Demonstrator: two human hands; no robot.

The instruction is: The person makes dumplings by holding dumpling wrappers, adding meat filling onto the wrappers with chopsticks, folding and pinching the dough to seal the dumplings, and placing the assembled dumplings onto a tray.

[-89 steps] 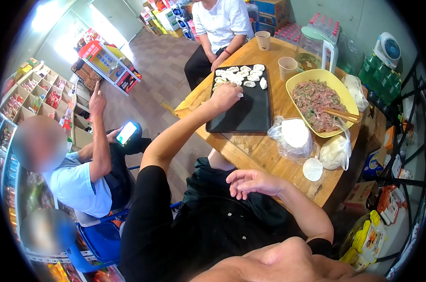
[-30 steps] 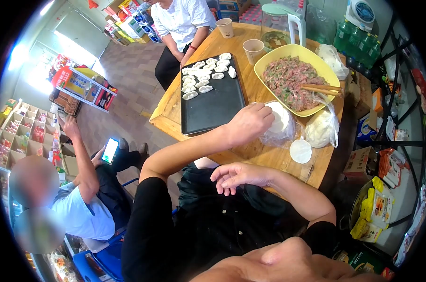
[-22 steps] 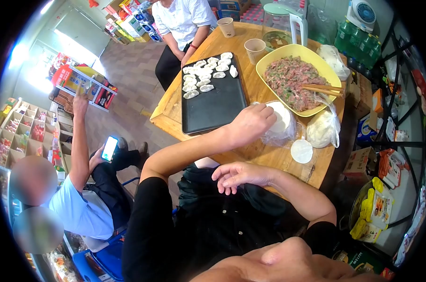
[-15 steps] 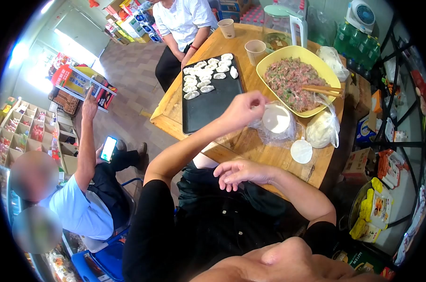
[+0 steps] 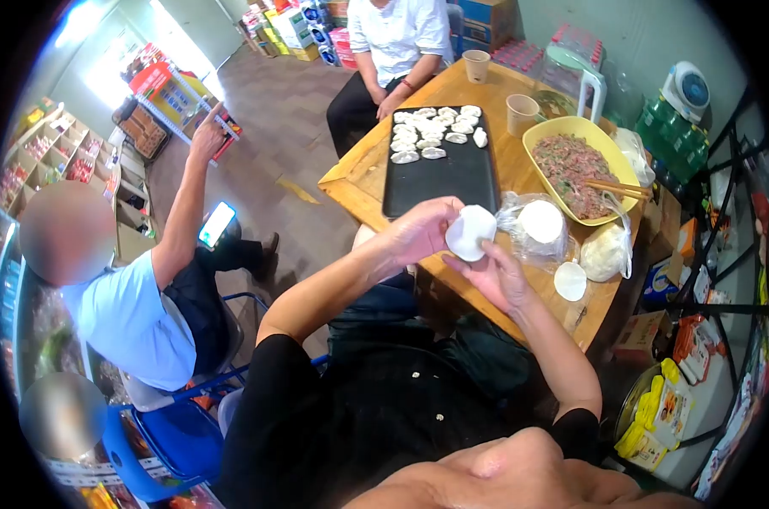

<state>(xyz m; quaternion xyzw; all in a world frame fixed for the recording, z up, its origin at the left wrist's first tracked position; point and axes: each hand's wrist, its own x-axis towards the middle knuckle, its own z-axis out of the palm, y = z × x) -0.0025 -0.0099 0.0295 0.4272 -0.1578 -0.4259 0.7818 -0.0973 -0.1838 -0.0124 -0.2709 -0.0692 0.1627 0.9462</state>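
Just right of the frame's middle, the left hand (image 5: 420,231) and right hand (image 5: 501,278) pinch a round white dumpling wrapper (image 5: 472,232) by its edges, and it looks light, floppy and easy to tear, so those edges seem best for holding gently.

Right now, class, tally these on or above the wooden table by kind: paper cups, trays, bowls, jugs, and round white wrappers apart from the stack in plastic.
Paper cups: 2
Black tray: 1
Yellow bowl: 1
Lidded jug: 1
White wrappers: 2 (one held in both hands, one lying flat)
Total: 7
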